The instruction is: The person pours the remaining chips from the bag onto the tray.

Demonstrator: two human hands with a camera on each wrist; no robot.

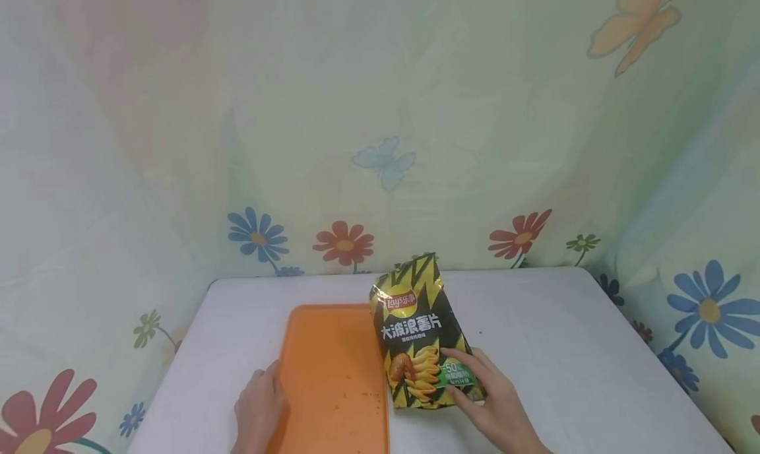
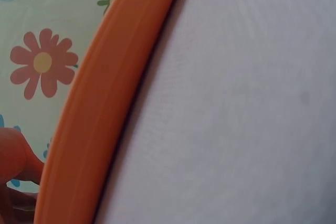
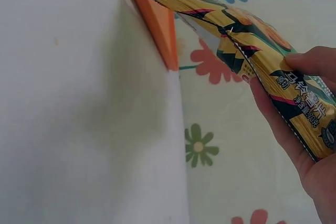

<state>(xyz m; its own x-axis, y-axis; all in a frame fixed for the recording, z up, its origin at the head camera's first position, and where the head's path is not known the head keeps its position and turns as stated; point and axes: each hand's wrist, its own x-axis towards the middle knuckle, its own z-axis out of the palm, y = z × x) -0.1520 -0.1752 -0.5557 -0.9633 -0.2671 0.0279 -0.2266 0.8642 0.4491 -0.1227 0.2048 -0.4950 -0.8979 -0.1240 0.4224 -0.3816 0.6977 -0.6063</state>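
In the head view, my right hand [image 1: 495, 401] pinches the lower right of a black and yellow Lay's chip bag [image 1: 410, 335], thumb on the front. The right wrist view shows the bag [image 3: 278, 72] edge-on between thumb and fingers, tilted, one end reaching past the orange tray [image 3: 155, 19]. My left hand [image 1: 259, 408] grips the left edge of the orange tray [image 1: 332, 361]. Only part of that hand [image 2: 16, 158] shows at the tray's rim [image 2: 100, 98] in the left wrist view. Small crumbs dot the tray's surface.
A white table [image 1: 552, 348] lies under the tray and bag, with a few tiny specks on it. Behind and at both sides hangs a pale curtain [image 1: 309, 111] printed with flowers and butterflies.
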